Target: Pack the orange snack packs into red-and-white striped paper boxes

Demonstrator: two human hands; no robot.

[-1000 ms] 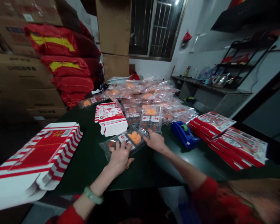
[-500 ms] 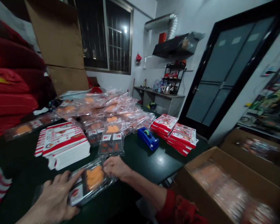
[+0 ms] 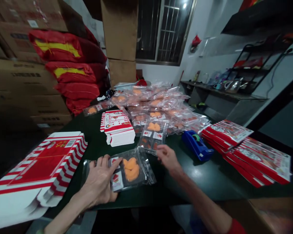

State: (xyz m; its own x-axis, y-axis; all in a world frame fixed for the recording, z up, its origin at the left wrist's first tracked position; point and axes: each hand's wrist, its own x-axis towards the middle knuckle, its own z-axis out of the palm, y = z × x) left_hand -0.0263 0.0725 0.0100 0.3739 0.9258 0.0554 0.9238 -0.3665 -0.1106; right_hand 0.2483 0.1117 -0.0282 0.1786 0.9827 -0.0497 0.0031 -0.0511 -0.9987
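My left hand (image 3: 99,182) lies over the left end of a clear plastic food pack (image 3: 132,172), thumb and fingers closed on its sides. Inside are orange pieces in a dark tray and small white packets with a red print. My right hand (image 3: 169,161) is apart from this pack, off its upper right corner, with the fingers curled in. Whether anything is pinched there is hidden. A similar pack (image 3: 153,135) lies just beyond, close to the right fingertips. To the right stands a blue tape dispenser (image 3: 197,146) with green tape.
Many more filled packs (image 3: 161,97) are heaped at the back of the dark green table (image 3: 171,191). Red-and-white printed cartons lie flat in stacks at left (image 3: 46,162), centre (image 3: 119,126) and right (image 3: 254,149). Red sacks (image 3: 73,71) and brown boxes (image 3: 21,84) rise behind.
The view has swung left, bringing the sacks and left carton stack into sight. My right hand has come away from the pack's right end. My left hand still holds it.
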